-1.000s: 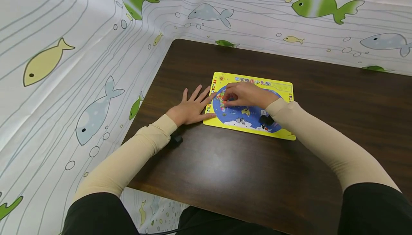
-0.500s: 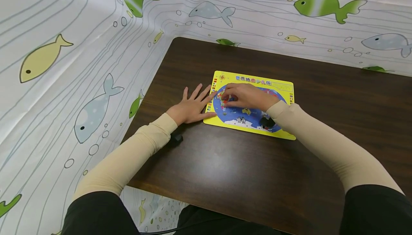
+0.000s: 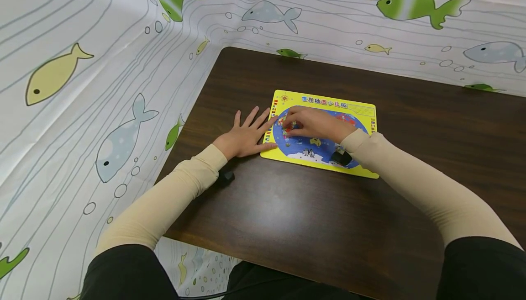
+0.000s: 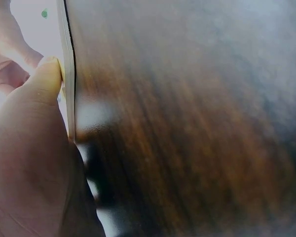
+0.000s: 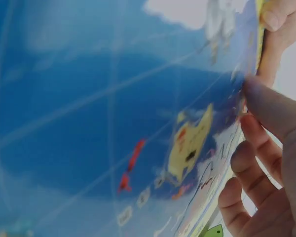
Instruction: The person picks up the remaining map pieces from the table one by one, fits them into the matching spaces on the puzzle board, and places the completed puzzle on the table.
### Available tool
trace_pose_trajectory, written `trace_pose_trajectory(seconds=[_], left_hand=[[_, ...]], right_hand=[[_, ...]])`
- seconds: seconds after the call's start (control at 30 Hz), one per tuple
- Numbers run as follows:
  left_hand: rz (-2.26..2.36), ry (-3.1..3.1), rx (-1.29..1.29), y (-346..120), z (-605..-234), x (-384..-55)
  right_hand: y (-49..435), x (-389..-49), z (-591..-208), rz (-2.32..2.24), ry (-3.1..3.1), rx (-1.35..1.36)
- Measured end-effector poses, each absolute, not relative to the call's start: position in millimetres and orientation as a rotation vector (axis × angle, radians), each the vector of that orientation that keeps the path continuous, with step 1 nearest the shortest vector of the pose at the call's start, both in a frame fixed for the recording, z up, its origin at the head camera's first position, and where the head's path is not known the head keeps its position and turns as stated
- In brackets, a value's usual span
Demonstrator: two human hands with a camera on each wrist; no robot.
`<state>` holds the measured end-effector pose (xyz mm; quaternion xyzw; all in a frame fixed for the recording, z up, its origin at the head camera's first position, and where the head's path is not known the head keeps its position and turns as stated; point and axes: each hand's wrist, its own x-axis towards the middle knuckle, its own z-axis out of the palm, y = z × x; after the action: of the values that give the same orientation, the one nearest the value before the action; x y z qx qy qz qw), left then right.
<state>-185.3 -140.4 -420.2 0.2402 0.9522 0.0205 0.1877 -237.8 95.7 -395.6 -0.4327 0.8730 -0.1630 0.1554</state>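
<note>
A yellow-bordered world map board (image 3: 320,165) with a blue oval map lies on the table. My left hand (image 3: 246,138) rests at its left side, fingers spread, with fingertips and thumb on the border. In the left wrist view the thumb (image 4: 39,94) lies along the board's pale edge (image 4: 69,74). My right hand (image 3: 314,122) is over the left part of the map with its fingers bent. Seen from the right wrist, its thumb (image 5: 274,106) and fingertips touch the map surface (image 5: 74,123). Whether they pinch anything is hidden.
The dark brown wooden table (image 3: 279,227) extends around the board. A white fish-printed sheet (image 3: 320,21) hangs behind and along the left side. Small black objects sit beneath the right wrist (image 3: 341,156) and left wrist (image 3: 226,177).
Both hands and the board stay in nearly the same places. The right wrist and forearm shift very slightly, and the head view tilts a little.
</note>
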Motion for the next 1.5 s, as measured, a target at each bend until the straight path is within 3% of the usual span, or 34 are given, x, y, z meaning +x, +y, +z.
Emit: trace_pose_trajectory(seconds=[0.67, 1.03, 1.5], left_hand=[[0.065, 2.672, 0.667, -140.8, -420.5, -184.7], [0.059, 2.676, 0.655, -140.0, -420.2, -186.0], [0.073, 2.663, 0.649, -140.0, -418.9, -185.5]], right_hand=[[88.6, -234.6, -393.5, -0.454, 2.551, -1.097], [92.2, -239.1, -386.4, -0.774, 2.447, -1.025], [97.2, -243.9, -381.8, -0.805, 2.366, -0.957]])
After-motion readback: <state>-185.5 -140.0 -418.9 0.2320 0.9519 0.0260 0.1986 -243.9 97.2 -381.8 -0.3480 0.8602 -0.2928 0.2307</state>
